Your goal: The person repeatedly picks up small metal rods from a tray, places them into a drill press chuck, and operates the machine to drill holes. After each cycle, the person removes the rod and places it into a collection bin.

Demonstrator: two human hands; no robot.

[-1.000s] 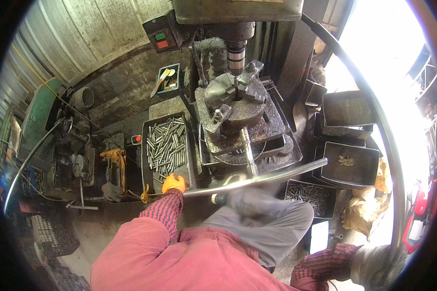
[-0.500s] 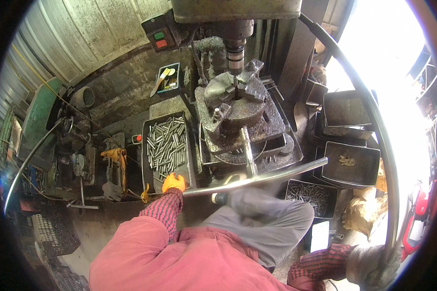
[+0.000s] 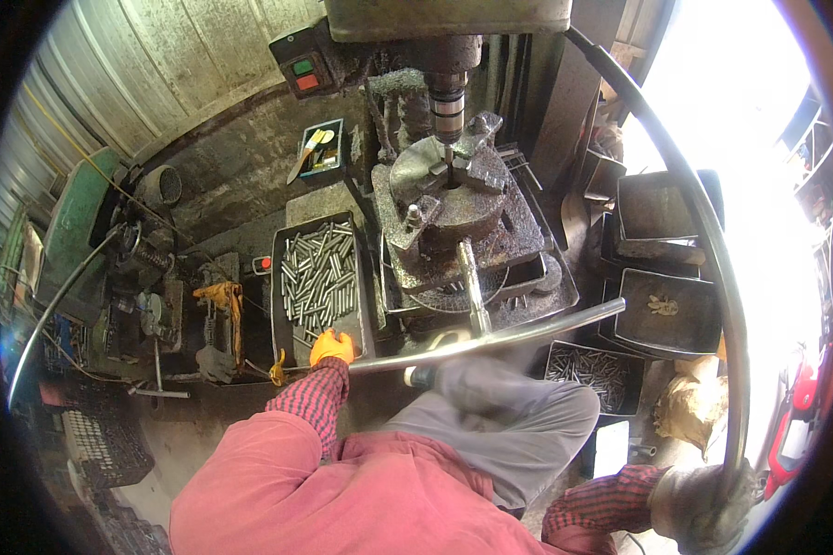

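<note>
My left hand [image 3: 331,347], in an orange glove, rests at the near edge of a dark metal tray [image 3: 365,314]. Its fingers are curled down against the short metal pins [image 3: 318,273] heaped inside, and whatever they pinch is hidden. At the lower right my right hand [image 3: 703,507], in a grey glove, is wrapped round the low end of a long curved metal lever [image 3: 713,231]. That lever rises to the drill press head [image 3: 449,20]. Below the head, the drill chuck [image 3: 447,116] points its bit into a round clamping fixture [image 3: 449,199].
A bent metal bar [image 3: 491,343] crosses between my body and the machine. To the right stand a bin of pins [image 3: 635,375] and stacked metal trays [image 3: 668,273]. A switch box [image 3: 301,69] hangs behind; another machine with a green cover [image 3: 76,231] stands left.
My right hand and the lower part of the lever have shifted slightly left. The left hand stays almost in place at the tray.
</note>
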